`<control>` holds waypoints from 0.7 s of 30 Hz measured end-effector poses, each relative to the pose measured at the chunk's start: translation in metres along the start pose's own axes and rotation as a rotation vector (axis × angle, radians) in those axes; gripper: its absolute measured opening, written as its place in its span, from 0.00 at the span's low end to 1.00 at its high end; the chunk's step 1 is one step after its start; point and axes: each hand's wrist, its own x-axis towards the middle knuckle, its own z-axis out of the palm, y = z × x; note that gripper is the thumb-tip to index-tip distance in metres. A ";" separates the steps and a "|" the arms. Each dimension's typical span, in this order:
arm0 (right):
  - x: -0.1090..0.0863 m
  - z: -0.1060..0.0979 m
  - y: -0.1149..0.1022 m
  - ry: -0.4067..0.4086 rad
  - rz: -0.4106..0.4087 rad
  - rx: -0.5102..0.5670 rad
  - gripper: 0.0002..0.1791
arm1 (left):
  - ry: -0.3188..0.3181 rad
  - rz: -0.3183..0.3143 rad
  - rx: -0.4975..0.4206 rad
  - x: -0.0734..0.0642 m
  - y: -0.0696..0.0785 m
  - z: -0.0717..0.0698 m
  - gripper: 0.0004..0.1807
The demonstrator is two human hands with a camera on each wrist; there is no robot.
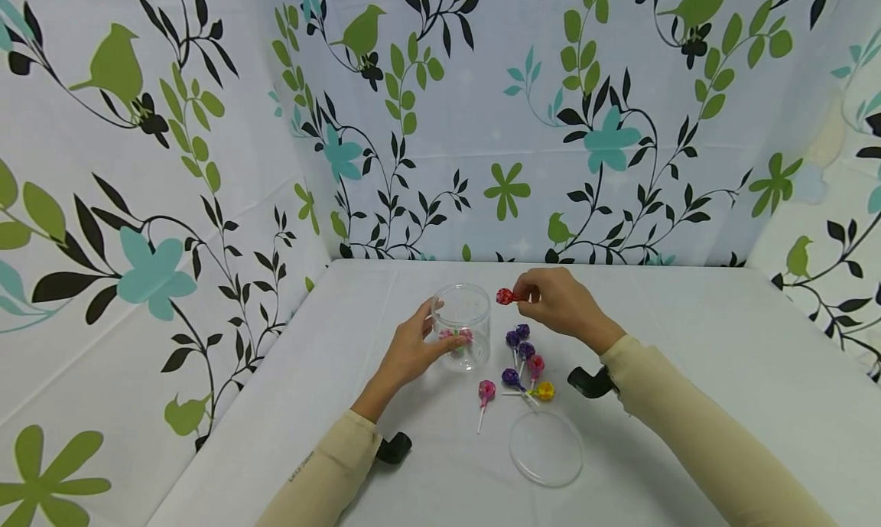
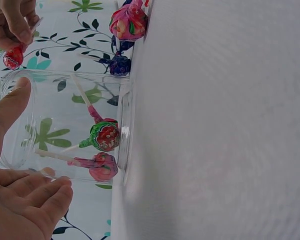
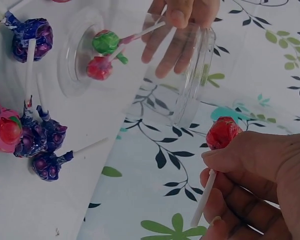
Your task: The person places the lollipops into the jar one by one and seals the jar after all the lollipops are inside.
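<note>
Near the far edge of the desk [image 1: 674,313], the left hand [image 1: 415,349] clasps a jar [image 1: 479,318]; the right hand [image 1: 560,301], pinching a red lollipop [image 1: 505,297], should lower it from above.

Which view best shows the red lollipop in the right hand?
The right wrist view: the red lollipop is nearest there, its red top and white stick both visible in the right hand. The head view shows its top small; the left wrist view has its top at upper left.
</note>
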 end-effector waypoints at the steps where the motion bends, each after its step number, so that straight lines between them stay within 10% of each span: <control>1: 0.001 0.000 -0.002 -0.002 -0.001 0.000 0.04 | 0.001 0.000 0.000 0.000 0.000 0.000 0.54; 21: 0.022 0.009 -0.024 -0.046 -0.038 0.004 0.03 | -0.006 -0.010 -0.008 0.000 0.000 0.000 0.54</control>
